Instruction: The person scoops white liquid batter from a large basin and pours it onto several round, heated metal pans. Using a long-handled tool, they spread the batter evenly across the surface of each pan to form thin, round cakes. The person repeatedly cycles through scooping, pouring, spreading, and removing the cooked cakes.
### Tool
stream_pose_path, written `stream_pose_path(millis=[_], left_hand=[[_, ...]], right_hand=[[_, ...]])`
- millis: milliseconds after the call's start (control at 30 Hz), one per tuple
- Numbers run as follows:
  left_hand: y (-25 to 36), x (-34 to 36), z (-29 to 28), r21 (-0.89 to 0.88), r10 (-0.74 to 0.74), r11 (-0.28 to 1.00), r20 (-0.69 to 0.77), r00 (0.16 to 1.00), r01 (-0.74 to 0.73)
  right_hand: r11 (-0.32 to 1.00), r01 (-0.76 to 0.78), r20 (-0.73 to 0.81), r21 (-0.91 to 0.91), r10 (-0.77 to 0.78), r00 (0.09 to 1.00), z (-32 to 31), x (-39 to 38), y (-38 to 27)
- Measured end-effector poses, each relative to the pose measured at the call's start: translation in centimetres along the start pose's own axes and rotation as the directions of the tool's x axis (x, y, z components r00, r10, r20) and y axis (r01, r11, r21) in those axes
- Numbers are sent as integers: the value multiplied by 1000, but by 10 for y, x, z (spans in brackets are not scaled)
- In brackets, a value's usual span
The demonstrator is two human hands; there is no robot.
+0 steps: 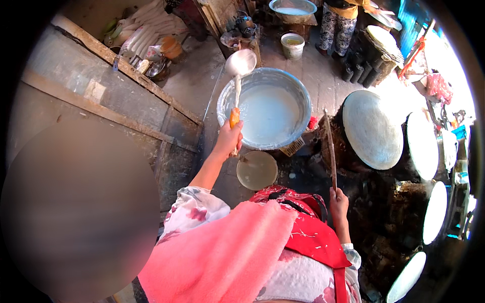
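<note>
My left hand (228, 140) is closed round the orange handle of a ladle (241, 62). The ladle's whitish bowl is raised over the far left rim of a wide metal basin (306, 103). White, batter-like liquid (270, 115) fills much of that basin. To the right, my right hand (339, 206) grips the near end of a long thin wooden stick (331, 149), which points away from me beside the nearest dark stove. A round pale lid or pan (373, 130) covers that stove's top; which it is I cannot tell.
Below the basin stands a bucket (256, 170) of cloudy liquid. More white rounds (423, 145) line the right side on dark stoves. A wooden partition (101, 96) runs along the left. Farther off are a white bucket (292, 46), another basin (293, 8) and a standing person's legs (337, 30).
</note>
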State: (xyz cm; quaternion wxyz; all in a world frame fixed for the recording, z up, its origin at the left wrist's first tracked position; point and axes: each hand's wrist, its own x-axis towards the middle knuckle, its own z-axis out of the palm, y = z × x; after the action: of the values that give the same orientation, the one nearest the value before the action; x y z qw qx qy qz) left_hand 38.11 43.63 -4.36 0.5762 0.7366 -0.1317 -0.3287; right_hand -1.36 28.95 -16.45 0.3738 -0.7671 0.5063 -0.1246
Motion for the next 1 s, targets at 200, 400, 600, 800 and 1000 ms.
stream_pose_path(millis=[200,400,600,800,1000], left_hand=[[-11,47,24,-45,-93,993,267,959,109],[52,28,126,-230,-186,829,747,639,509],[82,1,275,-98,-113,817,939,324,569],[52,-29,426,74,-173,975,839,515,207],[-24,7,492,275,308,721,695,650,-636]], right_hand=[[969,-57,-114,242,87,990,4,-16,17],[735,-193,-76,650,316,946,-43,0,34],[699,-127,-212,704,378,901,-109,55,99],[845,-256,-319,469,433,843,-142,99,149],[925,-318,-344,207,373,862,-148,122,112]])
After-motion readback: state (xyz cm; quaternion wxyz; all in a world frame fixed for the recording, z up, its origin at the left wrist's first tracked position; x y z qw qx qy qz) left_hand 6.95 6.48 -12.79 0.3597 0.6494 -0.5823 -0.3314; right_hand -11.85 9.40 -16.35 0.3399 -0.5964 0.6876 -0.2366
